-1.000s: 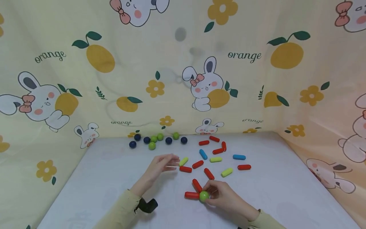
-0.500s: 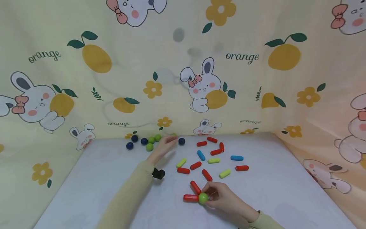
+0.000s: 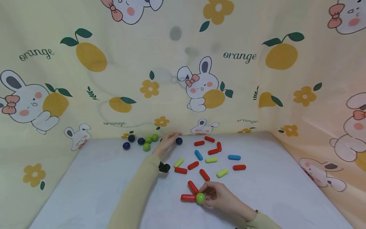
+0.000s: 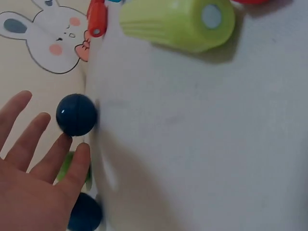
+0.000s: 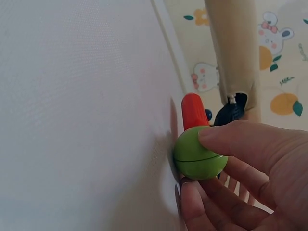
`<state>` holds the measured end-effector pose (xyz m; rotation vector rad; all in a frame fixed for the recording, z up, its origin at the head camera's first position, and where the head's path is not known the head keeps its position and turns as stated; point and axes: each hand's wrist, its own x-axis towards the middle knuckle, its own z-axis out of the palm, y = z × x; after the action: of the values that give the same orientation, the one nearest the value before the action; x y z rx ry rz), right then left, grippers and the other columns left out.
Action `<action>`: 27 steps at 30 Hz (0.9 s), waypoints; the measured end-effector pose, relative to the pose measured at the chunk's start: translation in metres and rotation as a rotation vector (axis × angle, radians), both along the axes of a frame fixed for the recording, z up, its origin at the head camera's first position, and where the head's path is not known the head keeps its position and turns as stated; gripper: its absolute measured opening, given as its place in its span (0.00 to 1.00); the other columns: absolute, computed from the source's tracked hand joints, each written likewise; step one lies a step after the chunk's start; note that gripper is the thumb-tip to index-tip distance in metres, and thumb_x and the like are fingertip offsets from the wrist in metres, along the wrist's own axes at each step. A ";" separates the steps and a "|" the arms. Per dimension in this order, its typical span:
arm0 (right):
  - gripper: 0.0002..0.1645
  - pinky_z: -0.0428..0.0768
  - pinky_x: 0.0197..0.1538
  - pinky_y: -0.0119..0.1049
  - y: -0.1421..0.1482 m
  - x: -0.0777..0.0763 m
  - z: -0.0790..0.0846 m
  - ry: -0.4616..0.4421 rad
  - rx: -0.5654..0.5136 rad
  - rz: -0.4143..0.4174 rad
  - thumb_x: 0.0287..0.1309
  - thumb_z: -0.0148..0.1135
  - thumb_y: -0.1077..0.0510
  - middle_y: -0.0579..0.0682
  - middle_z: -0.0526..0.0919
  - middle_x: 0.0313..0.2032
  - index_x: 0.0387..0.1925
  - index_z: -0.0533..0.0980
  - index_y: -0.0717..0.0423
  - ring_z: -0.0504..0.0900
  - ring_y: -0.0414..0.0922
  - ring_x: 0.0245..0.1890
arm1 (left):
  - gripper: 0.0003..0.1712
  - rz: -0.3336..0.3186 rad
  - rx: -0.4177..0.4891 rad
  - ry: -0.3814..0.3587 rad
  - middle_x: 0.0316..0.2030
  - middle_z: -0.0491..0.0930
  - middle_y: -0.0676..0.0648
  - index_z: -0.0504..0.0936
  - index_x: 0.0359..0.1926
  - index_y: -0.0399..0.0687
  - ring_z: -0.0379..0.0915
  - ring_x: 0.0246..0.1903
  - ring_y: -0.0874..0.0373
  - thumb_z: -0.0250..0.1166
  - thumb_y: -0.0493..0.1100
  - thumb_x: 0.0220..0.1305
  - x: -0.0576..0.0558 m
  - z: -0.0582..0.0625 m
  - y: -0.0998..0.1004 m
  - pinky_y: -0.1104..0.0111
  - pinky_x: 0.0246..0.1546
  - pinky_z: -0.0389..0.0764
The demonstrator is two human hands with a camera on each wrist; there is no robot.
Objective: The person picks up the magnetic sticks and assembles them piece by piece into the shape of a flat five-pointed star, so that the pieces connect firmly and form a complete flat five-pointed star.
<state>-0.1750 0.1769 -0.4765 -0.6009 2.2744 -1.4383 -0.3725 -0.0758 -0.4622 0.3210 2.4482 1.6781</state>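
My right hand (image 3: 221, 197) pinches a green ball (image 3: 200, 198) low over the table, its thumb on one side and fingertips on the other in the right wrist view. Two red rods meet at that ball: one (image 3: 188, 198) points left, the other (image 3: 193, 187) up and left. At the far edge, my left hand (image 3: 166, 143) reaches among balls with fingers spread and extended. In the left wrist view its fingertips are beside a dark blue ball (image 4: 77, 114). A green ball (image 4: 66, 166) is partly hidden behind those fingers, and another dark blue ball (image 4: 85, 212) shows below.
Several dark blue balls (image 3: 126, 146) and green balls (image 3: 146, 147) lie at the back left. Loose red rods (image 3: 239, 167), yellow-green rods (image 3: 222, 173) and blue rods (image 3: 234, 157) are scattered across the middle and right. A printed cloth (image 3: 160, 105) rises behind the white table (image 3: 94, 190).
My left hand has moved from near the yellow-green rod to the balls at the far edge. The right hand keeps its pinch on the green ball. The head view has shifted slightly.
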 end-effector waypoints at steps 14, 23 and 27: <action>0.15 0.80 0.43 0.33 0.000 0.002 0.000 -0.001 -0.002 0.006 0.52 0.71 0.61 0.47 0.81 0.41 0.42 0.77 0.53 0.77 0.47 0.40 | 0.22 0.012 -0.162 -0.015 0.53 0.75 0.48 0.82 0.54 0.52 0.70 0.50 0.49 0.71 0.38 0.57 0.003 -0.011 -0.001 0.58 0.55 0.72; 0.15 0.80 0.43 0.32 0.000 0.000 -0.001 -0.007 0.005 0.003 0.52 0.71 0.60 0.46 0.80 0.41 0.42 0.77 0.52 0.77 0.47 0.41 | 0.20 -0.029 -0.134 0.006 0.47 0.79 0.49 0.83 0.50 0.47 0.74 0.46 0.52 0.72 0.36 0.55 0.011 -0.011 -0.003 0.61 0.51 0.76; 0.16 0.80 0.44 0.32 -0.001 0.001 -0.001 -0.012 0.002 -0.003 0.52 0.71 0.60 0.46 0.81 0.41 0.43 0.77 0.52 0.77 0.47 0.41 | 0.20 -0.027 -0.116 0.046 0.47 0.79 0.49 0.82 0.52 0.44 0.75 0.45 0.53 0.71 0.40 0.57 0.020 -0.010 -0.007 0.63 0.48 0.78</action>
<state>-0.1737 0.1762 -0.4779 -0.5872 2.2684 -1.4368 -0.3528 -0.0824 -0.4724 0.3797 2.5493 1.5265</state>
